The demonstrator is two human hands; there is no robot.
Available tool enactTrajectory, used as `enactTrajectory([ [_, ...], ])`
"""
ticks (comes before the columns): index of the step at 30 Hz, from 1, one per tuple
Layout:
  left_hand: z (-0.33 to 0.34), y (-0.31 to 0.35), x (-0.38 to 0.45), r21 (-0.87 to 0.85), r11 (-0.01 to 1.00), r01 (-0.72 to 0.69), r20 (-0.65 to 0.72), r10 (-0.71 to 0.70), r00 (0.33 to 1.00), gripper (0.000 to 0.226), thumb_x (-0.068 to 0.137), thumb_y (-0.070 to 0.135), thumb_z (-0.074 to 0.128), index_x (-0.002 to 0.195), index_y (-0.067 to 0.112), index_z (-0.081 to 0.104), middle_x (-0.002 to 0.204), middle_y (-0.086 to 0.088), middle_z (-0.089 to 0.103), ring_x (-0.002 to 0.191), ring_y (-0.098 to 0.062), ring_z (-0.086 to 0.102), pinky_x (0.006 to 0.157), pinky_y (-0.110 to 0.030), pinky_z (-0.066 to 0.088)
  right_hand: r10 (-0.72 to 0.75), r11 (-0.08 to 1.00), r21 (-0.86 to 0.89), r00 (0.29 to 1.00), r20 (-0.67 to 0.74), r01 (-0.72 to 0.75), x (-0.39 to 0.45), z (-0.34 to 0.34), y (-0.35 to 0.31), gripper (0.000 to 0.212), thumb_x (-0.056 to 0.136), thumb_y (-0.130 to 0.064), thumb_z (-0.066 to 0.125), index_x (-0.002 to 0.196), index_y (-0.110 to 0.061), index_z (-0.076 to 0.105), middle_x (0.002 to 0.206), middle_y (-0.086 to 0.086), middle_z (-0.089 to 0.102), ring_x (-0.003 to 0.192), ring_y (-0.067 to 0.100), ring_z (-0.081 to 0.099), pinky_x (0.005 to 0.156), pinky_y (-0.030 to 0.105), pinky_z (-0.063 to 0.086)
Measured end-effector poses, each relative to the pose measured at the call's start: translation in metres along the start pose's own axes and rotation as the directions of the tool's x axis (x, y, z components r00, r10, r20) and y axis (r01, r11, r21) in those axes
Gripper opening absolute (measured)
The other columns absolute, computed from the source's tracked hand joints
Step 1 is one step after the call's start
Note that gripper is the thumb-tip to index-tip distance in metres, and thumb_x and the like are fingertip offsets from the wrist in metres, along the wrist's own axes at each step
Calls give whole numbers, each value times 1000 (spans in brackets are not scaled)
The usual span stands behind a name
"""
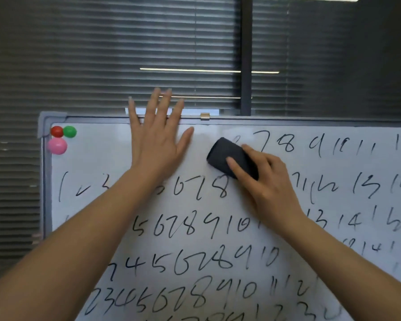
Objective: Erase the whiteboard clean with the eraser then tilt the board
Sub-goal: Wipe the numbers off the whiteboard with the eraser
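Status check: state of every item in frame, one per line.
White metal-framed whiteboard: upright, top-left stretch wiped, rows of black handwritten numbers remain.
Dark grey felt eraser: pressed on the board's top row, gripped.
Right hand: grips the eraser.
Left hand: fingers straight, flat against the board's top edge.
Red, green and pink round magnets: stuck at the top-left corner.
Grey window blinds: closed.
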State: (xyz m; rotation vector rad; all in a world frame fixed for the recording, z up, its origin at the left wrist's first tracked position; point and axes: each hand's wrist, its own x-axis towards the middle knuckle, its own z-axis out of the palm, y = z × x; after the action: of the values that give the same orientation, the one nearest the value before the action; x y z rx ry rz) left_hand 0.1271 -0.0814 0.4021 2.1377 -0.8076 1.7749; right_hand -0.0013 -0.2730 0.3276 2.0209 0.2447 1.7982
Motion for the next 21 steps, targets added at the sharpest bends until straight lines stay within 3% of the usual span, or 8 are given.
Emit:
enactTrajectory([
  [4,7,32,5,-23,998,-63,3,63,998,63,100,49,10,155,20,23,163,-4,13,151,-23,5,117,-58,-7,247,969,-6,965,-86,-248,9,0,6,44,81,2,67,125,-3,61,126,34,51,93,47,53,79,47,44],
  [7,13,36,5,-25,999,-45,0,45,999,62,100,47,14,155,19,21,163,-4,14,150,-22,10,119,-55,-4,231,973,16,970,-82,-230,1,9,-6,46,80,4,67,125,-3,61,125,35,51,93,47,54,79,46,46],
  [13,16,36,2,-30,999,-34,9,34,999,62,100,46,15,155,18,20,163,-5,16,149,-24,13,120,-53,1,-58,998,-27,998,37,59,-22,5,12,46,82,1,62,127,-7,59,128,31,53,103,37,47,81,45,47],
  [18,16,42,1,-37,999,-34,-11,34,999,66,99,49,10,154,15,22,162,-7,19,149,-26,15,119,-53,0,159,987,-19,985,-66,-161,-14,-1,48,41,87,-3,62,127,-4,59,128,33,50,97,47,53,82,49,44],
  [21,23,42,4,-24,999,-27,-21,27,999,63,102,49,11,155,15,21,162,-7,19,149,-26,15,119,-53,0,209,977,-13,973,-92,-211,-17,4,57,41,88,-3,62,128,-3,58,127,33,50,98,47,52,83,49,44],
])
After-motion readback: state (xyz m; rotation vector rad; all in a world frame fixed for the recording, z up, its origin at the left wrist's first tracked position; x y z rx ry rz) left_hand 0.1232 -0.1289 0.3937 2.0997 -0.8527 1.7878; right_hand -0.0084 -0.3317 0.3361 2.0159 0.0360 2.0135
